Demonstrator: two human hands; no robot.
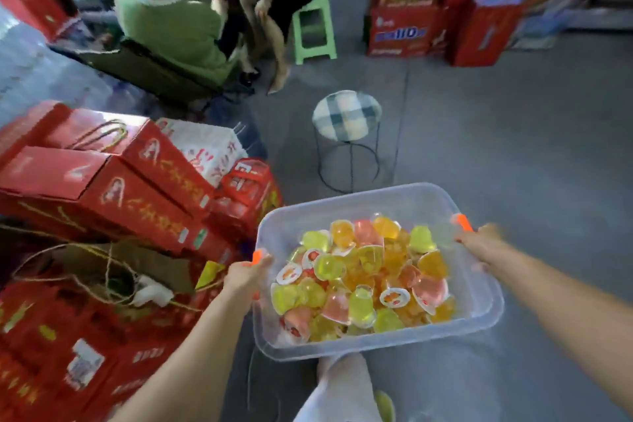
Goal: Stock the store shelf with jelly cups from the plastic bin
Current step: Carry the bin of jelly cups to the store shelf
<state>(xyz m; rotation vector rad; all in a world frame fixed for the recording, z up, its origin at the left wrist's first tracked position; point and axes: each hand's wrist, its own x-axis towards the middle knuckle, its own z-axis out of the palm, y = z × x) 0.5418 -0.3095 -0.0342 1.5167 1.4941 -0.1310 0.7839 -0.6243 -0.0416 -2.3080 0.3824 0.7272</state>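
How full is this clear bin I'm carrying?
Partly full. Jelly cups are heaped in the plastic bin toward its near side, below the rim; the far end shows bare bottom. No lid on it.

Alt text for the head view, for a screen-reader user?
A person's left hand and right hand grip opposite rims of a clear bin heaped with colourful jelly cups, carried above a grey floor. Red boxes are stacked to the left, a checked stool stands ahead, and two people sit beyond.

- In the bin (pixel 428 202) lie cups (pixel 363 277).
- The left hand (pixel 245 276) holds its left rim, the right hand (pixel 479 238) its right.
- Beyond it stands a stool (pixel 346 115).
- Left of it are boxes (pixel 102 181).
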